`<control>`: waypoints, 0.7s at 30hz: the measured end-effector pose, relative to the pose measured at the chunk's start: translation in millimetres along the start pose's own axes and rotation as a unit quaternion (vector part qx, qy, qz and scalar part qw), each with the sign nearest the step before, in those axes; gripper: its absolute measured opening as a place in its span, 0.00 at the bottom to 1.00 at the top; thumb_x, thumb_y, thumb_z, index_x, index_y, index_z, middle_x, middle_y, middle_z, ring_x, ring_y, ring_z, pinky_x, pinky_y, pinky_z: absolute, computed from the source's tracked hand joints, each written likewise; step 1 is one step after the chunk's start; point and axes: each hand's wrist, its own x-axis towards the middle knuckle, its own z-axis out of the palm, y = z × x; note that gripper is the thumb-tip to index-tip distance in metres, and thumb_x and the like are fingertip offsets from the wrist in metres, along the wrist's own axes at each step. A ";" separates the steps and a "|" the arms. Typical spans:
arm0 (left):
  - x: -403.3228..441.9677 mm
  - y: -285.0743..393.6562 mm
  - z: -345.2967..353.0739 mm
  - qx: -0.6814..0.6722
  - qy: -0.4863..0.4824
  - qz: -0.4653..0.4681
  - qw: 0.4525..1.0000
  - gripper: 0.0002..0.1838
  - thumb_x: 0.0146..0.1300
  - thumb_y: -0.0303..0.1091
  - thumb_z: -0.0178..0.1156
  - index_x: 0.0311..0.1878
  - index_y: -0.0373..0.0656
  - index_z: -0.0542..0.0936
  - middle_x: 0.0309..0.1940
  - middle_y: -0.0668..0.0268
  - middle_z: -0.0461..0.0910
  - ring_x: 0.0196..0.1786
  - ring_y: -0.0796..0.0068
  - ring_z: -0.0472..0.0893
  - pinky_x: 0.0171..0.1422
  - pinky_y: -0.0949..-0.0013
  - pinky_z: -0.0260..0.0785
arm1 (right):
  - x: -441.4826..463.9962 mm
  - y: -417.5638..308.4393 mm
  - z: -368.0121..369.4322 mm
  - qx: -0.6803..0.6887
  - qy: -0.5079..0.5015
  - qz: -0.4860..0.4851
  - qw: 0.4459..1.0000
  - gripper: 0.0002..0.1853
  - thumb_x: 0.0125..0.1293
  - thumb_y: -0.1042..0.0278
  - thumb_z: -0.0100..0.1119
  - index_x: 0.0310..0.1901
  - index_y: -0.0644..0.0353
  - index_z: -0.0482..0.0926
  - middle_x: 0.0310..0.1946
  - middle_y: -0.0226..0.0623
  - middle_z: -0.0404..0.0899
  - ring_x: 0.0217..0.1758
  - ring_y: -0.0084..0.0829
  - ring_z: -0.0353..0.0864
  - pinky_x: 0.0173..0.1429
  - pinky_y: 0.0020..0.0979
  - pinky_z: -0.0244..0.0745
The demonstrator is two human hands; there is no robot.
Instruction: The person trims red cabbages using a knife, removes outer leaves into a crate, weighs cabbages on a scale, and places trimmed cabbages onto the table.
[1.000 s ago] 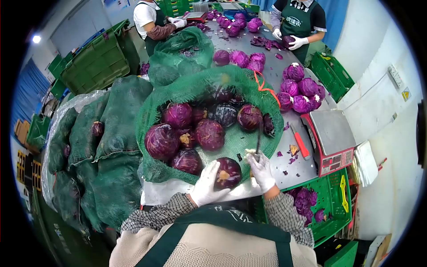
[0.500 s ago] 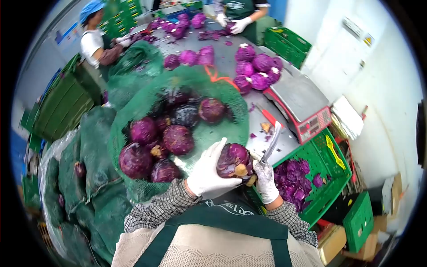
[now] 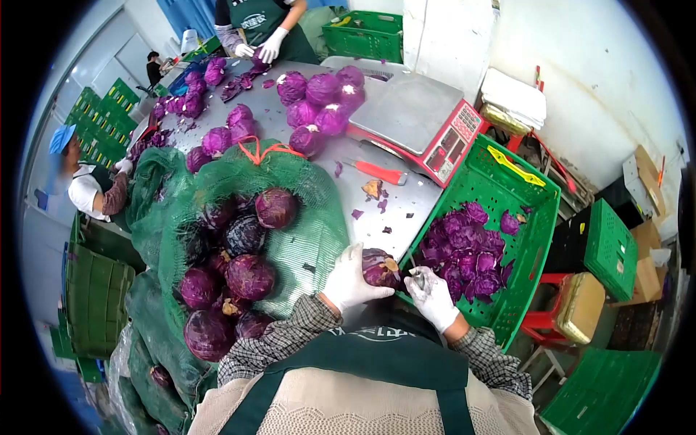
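My left hand point(image 3: 354, 281), in a white glove, is closed around the side of a purple cabbage point(image 3: 380, 270) with a brownish stem end. Close against the cabbage's right side is my gloved right hand point(image 3: 432, 299), its fingers wrapped around a knife point(image 3: 418, 278). Only a small part of the knife shows; most of it is hidden by the fingers. To the left, an open green mesh sack point(image 3: 308, 217) holds several untrimmed cabbages point(image 3: 250, 277). Right of my hands stands a green crate point(image 3: 525, 275) with loose purple leaves point(image 3: 464, 250) inside.
A red scale point(image 3: 413, 109) stands on the metal table point(image 3: 344, 174), with an orange-handled knife point(image 3: 377, 172) before it. Trimmed cabbages point(image 3: 322, 90) are piled beside the scale. Two co-workers stand across and left of the table; a third person is far back.
The view has turned to the right. The knife, raised with its blade upward before, is now lowered beside the cabbage. My left hand still holds the cabbage.
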 end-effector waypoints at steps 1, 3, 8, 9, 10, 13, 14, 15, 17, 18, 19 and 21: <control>1.7 3.8 -0.9 0.005 0.000 -0.010 1.000 0.63 0.34 0.61 0.76 0.64 0.21 0.58 0.57 0.36 0.67 0.61 0.43 0.69 0.68 0.55 0.62 | -7.0 -6.1 -8.5 -0.025 -0.024 0.015 0.999 0.15 0.63 0.64 0.61 0.46 0.65 0.76 0.32 0.49 0.82 0.36 0.43 0.85 0.40 0.34 0.80; 4.7 10.5 -2.6 0.008 -0.011 -0.022 1.000 0.62 0.34 0.60 0.75 0.64 0.21 0.59 0.56 0.36 0.67 0.61 0.43 0.70 0.68 0.55 0.62 | -23.6 -13.6 -13.8 -0.076 -0.026 -0.040 0.996 0.15 0.63 0.63 0.61 0.47 0.61 0.75 0.32 0.46 0.82 0.33 0.44 0.84 0.38 0.36 0.80; 9.3 18.9 -7.1 0.031 -0.028 -0.022 0.999 0.61 0.34 0.59 0.76 0.62 0.22 0.60 0.54 0.37 0.69 0.59 0.43 0.71 0.66 0.56 0.65 | -41.6 1.7 -7.1 -0.148 -0.035 -0.079 0.985 0.13 0.61 0.60 0.60 0.45 0.56 0.75 0.29 0.42 0.82 0.29 0.44 0.83 0.34 0.40 0.80; 11.3 21.2 -8.2 0.035 -0.028 -0.021 0.999 0.60 0.34 0.59 0.76 0.61 0.22 0.61 0.53 0.37 0.69 0.58 0.44 0.72 0.65 0.56 0.66 | -41.8 4.7 -6.3 -0.164 -0.030 -0.087 0.982 0.13 0.61 0.60 0.60 0.44 0.56 0.76 0.29 0.42 0.82 0.28 0.44 0.83 0.33 0.40 0.80; 12.9 22.5 -9.2 0.033 -0.034 -0.020 0.999 0.60 0.34 0.59 0.76 0.61 0.22 0.61 0.53 0.37 0.69 0.58 0.44 0.72 0.65 0.56 0.66 | -40.9 5.0 -5.7 -0.176 -0.026 -0.091 0.980 0.12 0.62 0.60 0.59 0.43 0.55 0.75 0.27 0.41 0.82 0.26 0.44 0.83 0.31 0.41 0.79; 15.6 22.7 -11.3 0.031 -0.043 -0.021 0.998 0.60 0.33 0.59 0.76 0.61 0.21 0.62 0.51 0.37 0.70 0.57 0.44 0.72 0.64 0.56 0.67 | -36.5 4.3 -6.5 -0.211 -0.063 -0.073 0.973 0.10 0.63 0.61 0.56 0.40 0.57 0.74 0.26 0.44 0.81 0.25 0.45 0.82 0.30 0.41 0.78; 16.1 22.4 -10.3 0.033 -0.039 -0.021 0.998 0.60 0.33 0.59 0.76 0.61 0.21 0.62 0.51 0.37 0.70 0.57 0.44 0.72 0.63 0.56 0.67 | -33.8 4.5 -6.5 -0.222 -0.076 -0.062 0.970 0.09 0.63 0.62 0.55 0.40 0.58 0.73 0.25 0.44 0.81 0.25 0.46 0.82 0.30 0.42 0.78; 16.3 22.4 -9.3 0.034 -0.035 -0.021 0.999 0.60 0.33 0.59 0.75 0.61 0.21 0.62 0.51 0.37 0.70 0.56 0.44 0.72 0.63 0.56 0.67 | -29.5 4.8 -6.3 -0.234 -0.089 -0.051 0.967 0.09 0.63 0.63 0.55 0.39 0.58 0.72 0.25 0.45 0.80 0.25 0.46 0.81 0.30 0.42 0.78; 16.7 26.2 -8.5 0.051 -0.034 -0.029 0.998 0.59 0.33 0.60 0.75 0.60 0.21 0.62 0.49 0.38 0.71 0.55 0.43 0.73 0.61 0.56 0.69 | -20.3 4.4 -5.8 -0.259 -0.091 -0.044 0.961 0.08 0.63 0.64 0.54 0.37 0.60 0.71 0.24 0.46 0.80 0.25 0.47 0.81 0.30 0.43 0.77; 17.0 28.0 -8.5 0.060 -0.032 -0.034 0.997 0.59 0.33 0.61 0.74 0.59 0.21 0.63 0.49 0.38 0.71 0.55 0.43 0.74 0.60 0.56 0.70 | -15.2 2.9 -4.6 -0.271 -0.080 -0.049 0.958 0.08 0.63 0.64 0.54 0.37 0.60 0.71 0.24 0.47 0.80 0.25 0.48 0.81 0.30 0.44 0.77; 18.6 28.4 -8.3 0.068 -0.035 -0.046 0.996 0.59 0.34 0.62 0.74 0.58 0.21 0.63 0.48 0.38 0.72 0.54 0.43 0.74 0.59 0.56 0.70 | -9.1 0.8 -2.6 -0.282 -0.069 -0.055 0.955 0.08 0.62 0.65 0.53 0.36 0.61 0.70 0.24 0.47 0.80 0.25 0.48 0.81 0.30 0.45 0.77; 23.0 29.7 -7.2 0.079 -0.041 -0.069 0.994 0.58 0.34 0.63 0.73 0.57 0.21 0.64 0.47 0.38 0.72 0.53 0.43 0.75 0.57 0.56 0.71 | 3.9 -5.5 -3.1 -0.308 -0.085 -0.012 0.947 0.09 0.62 0.65 0.53 0.37 0.62 0.71 0.26 0.47 0.81 0.28 0.48 0.83 0.32 0.44 0.78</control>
